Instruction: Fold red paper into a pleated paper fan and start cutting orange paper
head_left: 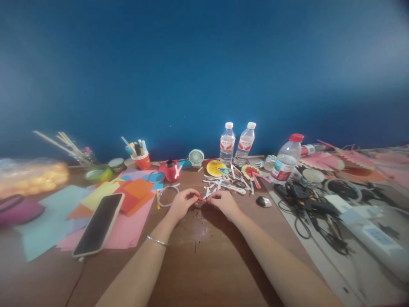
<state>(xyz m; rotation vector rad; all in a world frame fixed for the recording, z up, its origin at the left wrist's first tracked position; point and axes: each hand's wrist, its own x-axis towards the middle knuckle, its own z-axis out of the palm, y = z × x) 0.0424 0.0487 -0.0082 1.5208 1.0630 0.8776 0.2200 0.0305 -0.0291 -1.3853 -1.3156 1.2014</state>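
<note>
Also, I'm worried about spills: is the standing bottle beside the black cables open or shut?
Shut: a red cap sits atop the bottle; tightness can't be told.

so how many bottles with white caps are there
2: one bottle stands right of the small fan, the other bottle just right of it. Another bottle seems to lie behind the red-capped bottle; its cap can't be made out.
</note>
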